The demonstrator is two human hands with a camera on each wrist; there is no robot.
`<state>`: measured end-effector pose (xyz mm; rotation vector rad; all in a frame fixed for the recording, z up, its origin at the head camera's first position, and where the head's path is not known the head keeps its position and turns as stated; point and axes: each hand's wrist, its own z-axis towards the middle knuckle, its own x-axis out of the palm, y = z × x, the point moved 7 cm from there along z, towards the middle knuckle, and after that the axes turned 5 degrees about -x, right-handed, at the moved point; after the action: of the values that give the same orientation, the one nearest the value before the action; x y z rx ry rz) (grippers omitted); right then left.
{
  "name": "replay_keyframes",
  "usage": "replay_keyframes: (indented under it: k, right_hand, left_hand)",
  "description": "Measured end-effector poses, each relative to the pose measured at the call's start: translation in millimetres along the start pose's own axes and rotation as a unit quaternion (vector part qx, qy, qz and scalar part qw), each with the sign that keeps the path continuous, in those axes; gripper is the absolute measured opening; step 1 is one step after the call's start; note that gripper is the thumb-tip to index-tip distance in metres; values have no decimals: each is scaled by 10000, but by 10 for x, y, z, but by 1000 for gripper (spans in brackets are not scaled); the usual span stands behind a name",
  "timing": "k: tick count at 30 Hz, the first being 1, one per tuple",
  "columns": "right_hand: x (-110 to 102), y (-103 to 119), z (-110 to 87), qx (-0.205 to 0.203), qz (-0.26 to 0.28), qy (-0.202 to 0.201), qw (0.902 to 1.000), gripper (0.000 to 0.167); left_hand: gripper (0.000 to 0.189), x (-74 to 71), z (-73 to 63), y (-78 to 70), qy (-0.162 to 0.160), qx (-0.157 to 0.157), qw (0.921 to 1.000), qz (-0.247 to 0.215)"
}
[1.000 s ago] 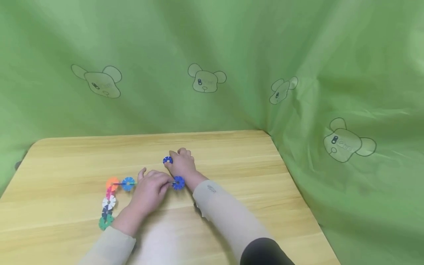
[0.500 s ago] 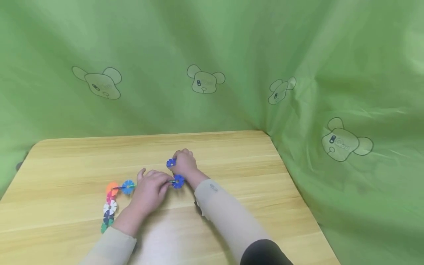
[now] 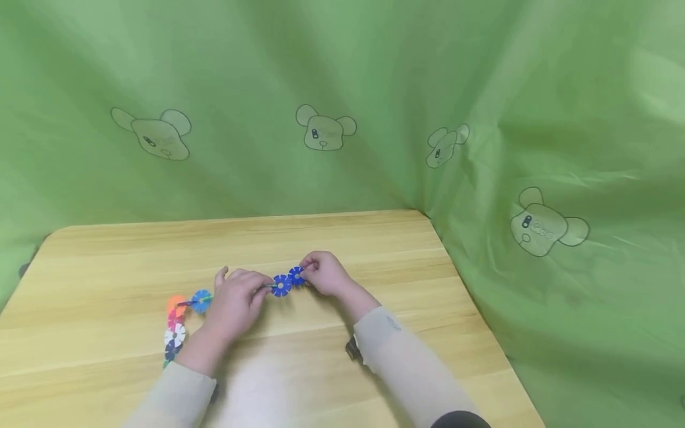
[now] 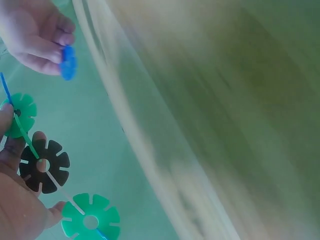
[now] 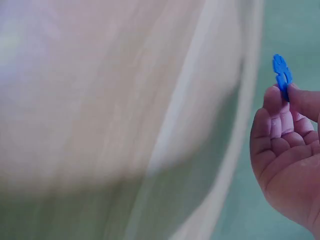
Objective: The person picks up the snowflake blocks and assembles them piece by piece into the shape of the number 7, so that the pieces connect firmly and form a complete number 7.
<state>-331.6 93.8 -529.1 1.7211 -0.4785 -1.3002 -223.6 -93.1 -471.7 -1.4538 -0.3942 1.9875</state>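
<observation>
A chain of notched interlocking discs runs under my left hand (image 3: 235,303), which pinches it near its right end. In the left wrist view, the fingers of that hand are around a green disc (image 4: 30,111) with a black disc (image 4: 57,172) and another green disc (image 4: 107,215) linked on. At the chain's right end is a blue disc (image 3: 280,289). My right hand (image 3: 327,274) pinches a loose-edged blue disc (image 3: 297,276) between thumb and forefinger, right at the end disc's edge. The right wrist view shows this blue disc (image 5: 280,67) nearly edge-on.
The chain's left part bends toward the person, with a light blue disc (image 3: 200,301), an orange disc (image 3: 176,304), a white disc (image 3: 175,335) and a dark blue one (image 3: 172,351). A wooden table (image 3: 374,238) lies beneath; a green curtain (image 3: 241,178) hangs behind and to the right.
My right hand has moved right and toward the person, bringing its blue disc from behind the chain to beside the end disc. My left hand keeps its hold, shifting slightly left.
</observation>
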Motion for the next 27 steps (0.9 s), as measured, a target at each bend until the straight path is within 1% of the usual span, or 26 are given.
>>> replay_keyframes:
  k: [3, 5, 11, 14, 18, 24, 27]
  right_hand:
    - [-100, 89, -148, -34, 458, -139, 9988, 19]
    - [-156, 175, -248, -138, 582, -179, 9981, 21]
    - [-269, 380, -494, -461, 627, -264, 9966, 19]
    - [-304, 462, -568, -657, 543, -377, 9956, 18]
    - [-334, 570, -634, -1021, 401, -582, 9923, 16]
    - [-331, 709, -713, -1680, -63, -907, 9816, 14]
    - [-311, 744, -747, -1856, -195, -971, 9776, 13]
  left_hand:
    - [12, -7, 23, -17, 43, -36, 10000, -21]
    - [13, -7, 32, -23, 41, -19, 10000, -14]
    - [14, 40, 27, -23, 122, -94, 9999, 3]
    - [13, 53, 23, -21, 157, -147, 9998, -33]
    - [13, 43, 27, -28, 147, -197, 9996, -99]
    - [13, 36, 35, -60, 139, -212, 9996, -160]
    - [13, 41, 38, -75, 136, -206, 9995, -171]
